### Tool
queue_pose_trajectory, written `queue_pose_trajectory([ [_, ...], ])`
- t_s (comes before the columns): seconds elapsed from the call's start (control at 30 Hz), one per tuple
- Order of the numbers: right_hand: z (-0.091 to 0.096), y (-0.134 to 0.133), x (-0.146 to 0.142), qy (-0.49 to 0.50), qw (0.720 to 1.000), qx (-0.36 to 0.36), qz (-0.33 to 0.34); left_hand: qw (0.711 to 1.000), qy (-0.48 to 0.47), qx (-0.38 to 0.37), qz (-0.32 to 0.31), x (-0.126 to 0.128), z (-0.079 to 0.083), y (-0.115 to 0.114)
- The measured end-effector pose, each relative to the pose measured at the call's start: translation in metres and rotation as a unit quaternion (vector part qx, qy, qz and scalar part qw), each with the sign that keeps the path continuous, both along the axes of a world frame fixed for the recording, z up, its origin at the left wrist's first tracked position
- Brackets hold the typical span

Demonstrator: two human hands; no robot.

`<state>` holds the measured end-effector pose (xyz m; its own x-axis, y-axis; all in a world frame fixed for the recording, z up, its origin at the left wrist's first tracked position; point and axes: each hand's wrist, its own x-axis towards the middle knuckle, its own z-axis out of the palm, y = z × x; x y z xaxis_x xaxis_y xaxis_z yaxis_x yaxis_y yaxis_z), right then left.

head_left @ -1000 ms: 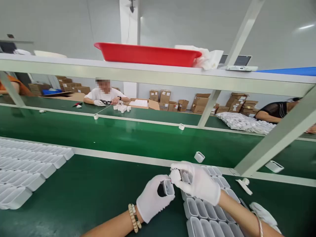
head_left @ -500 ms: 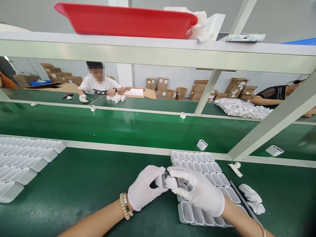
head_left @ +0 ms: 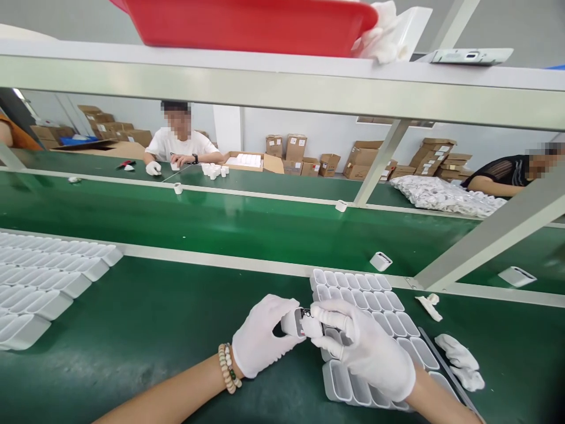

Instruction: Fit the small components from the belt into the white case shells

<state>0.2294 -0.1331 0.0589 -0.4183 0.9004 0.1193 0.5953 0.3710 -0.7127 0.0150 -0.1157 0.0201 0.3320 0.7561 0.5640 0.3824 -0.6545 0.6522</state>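
Note:
My gloved left hand [head_left: 263, 338] grips a small white plastic cup-shaped housing [head_left: 289, 323] on its side, its mouth turned right. My gloved right hand [head_left: 371, 350] pinches a small white part [head_left: 312, 326] with dark wire-like bits at that mouth. A dark grey area shows where the two pieces meet; how far one sits inside the other I cannot tell. Beneath and beyond my right hand stand rows of open white housings [head_left: 338, 380], partly covered by the hand and forearm.
More rows of housings [head_left: 26, 330] stand at left. A green conveyor [head_left: 247, 227] carries several white pieces behind a pale rail. Crumpled white gloves [head_left: 459, 356] lie right, beside a dark strip [head_left: 445, 368]. A shelf beam [head_left: 265, 85] with a red tub [head_left: 247, 26] crosses overhead. Co-workers sit opposite.
The white part and the housing meet more closely at the mouth, both still held. My view has shifted slightly. White pieces on the conveyor sit farther right. The co-worker opposite has moved a hand leftward.

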Motion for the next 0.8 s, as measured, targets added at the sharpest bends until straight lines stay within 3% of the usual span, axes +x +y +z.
queue_pose_trajectory([
  [0.27, -0.013, -0.001, 0.002, 0.063, 0.997, -0.045, -0.010, 0.999, 0.037, -0.022, 0.001, -0.001, -0.001, -0.002],
  [0.37, -0.014, -0.002, 0.001, 0.047, 0.998, -0.031, -0.009, 0.999, 0.045, -0.028, 0.003, -0.001, 0.000, -0.003],
  [0.5, -0.001, 0.003, -0.006, -0.031, 0.999, 0.015, 0.009, 0.998, 0.048, -0.034, 0.005, -0.001, 0.001, -0.002],
  [0.7, 0.021, 0.005, -0.021, -0.141, 0.989, 0.018, 0.033, 0.998, 0.034, -0.052, 0.009, -0.002, -0.004, -0.004],
  [0.8, 0.025, 0.004, -0.024, -0.130, 0.990, 0.025, 0.053, 0.998, 0.018, -0.057, 0.016, -0.001, -0.005, -0.004],
])
